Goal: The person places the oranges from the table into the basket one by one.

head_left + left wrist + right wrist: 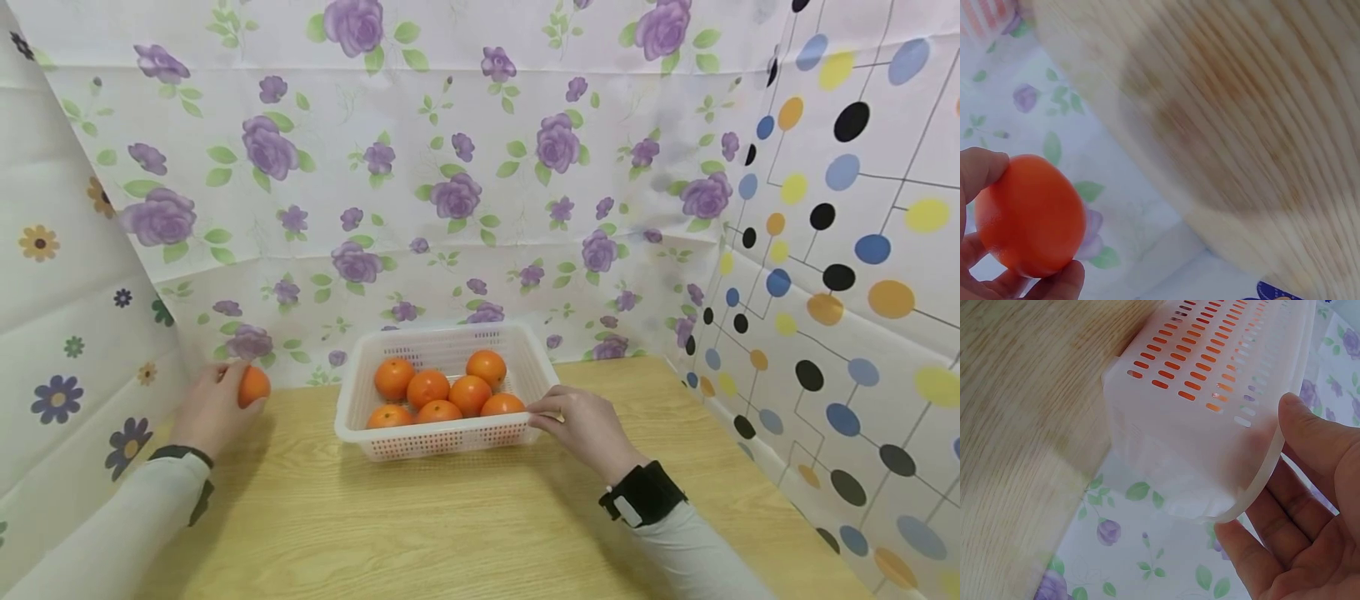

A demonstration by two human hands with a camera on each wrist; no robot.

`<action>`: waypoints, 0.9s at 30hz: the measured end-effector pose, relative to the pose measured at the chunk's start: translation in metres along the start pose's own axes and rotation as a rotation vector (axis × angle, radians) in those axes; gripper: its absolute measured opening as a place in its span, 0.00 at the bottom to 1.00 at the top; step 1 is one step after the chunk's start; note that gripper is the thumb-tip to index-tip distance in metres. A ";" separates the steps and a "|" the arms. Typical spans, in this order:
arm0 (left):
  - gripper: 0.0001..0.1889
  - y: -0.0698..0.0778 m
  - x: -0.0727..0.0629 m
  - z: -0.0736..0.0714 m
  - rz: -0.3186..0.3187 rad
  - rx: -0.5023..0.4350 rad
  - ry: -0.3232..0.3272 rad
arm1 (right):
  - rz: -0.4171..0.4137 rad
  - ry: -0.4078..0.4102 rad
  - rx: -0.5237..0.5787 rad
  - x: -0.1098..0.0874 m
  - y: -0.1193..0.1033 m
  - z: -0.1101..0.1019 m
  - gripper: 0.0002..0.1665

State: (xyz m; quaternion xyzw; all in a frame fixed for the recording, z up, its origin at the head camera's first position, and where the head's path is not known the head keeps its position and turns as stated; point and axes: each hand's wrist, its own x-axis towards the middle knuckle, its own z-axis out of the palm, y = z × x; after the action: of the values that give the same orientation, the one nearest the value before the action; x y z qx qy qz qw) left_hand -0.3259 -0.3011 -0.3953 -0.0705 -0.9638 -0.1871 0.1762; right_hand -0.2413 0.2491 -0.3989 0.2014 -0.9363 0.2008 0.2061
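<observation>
My left hand (213, 406) grips an orange (254, 387) at the left of the table, apart from the basket. In the left wrist view, thumb and fingers curl round the orange (1034, 215), which appears held above the wood. A white perforated plastic basket (450, 434) stands at the middle back with several oranges (428, 388) inside. With thumb and fingers, my right hand (583, 427) holds the basket's front right corner. The right wrist view shows the thumb on the outer side of the basket rim (1267, 467) and fingers around the corner.
The wooden table (420, 525) ends at a wall cloth (450, 200) with purple flowers behind the basket. A cloth with coloured dots (840, 275) hangs on the right, and another flowered cloth (67, 317) on the left, close to my left hand.
</observation>
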 end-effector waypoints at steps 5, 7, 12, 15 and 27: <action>0.40 0.013 -0.004 0.000 0.028 -0.017 -0.007 | 0.002 -0.001 0.003 0.001 0.000 -0.001 0.11; 0.39 0.019 -0.005 0.001 0.042 -0.016 -0.006 | 0.003 0.000 0.003 0.001 -0.001 -0.001 0.11; 0.39 0.036 -0.008 -0.001 0.049 -0.025 0.010 | 0.013 -0.005 0.007 0.000 -0.001 -0.001 0.12; 0.39 0.045 -0.010 -0.004 0.055 -0.036 0.030 | 0.013 -0.008 0.006 0.000 -0.001 -0.001 0.12; 0.38 0.072 -0.016 -0.006 0.104 -0.078 0.041 | -0.015 0.016 0.009 0.000 0.002 0.001 0.11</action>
State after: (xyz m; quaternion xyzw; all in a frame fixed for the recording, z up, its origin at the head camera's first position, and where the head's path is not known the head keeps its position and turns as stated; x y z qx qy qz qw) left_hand -0.2945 -0.2380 -0.3712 -0.1235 -0.9470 -0.2163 0.2027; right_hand -0.2422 0.2500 -0.4002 0.2077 -0.9323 0.2048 0.2140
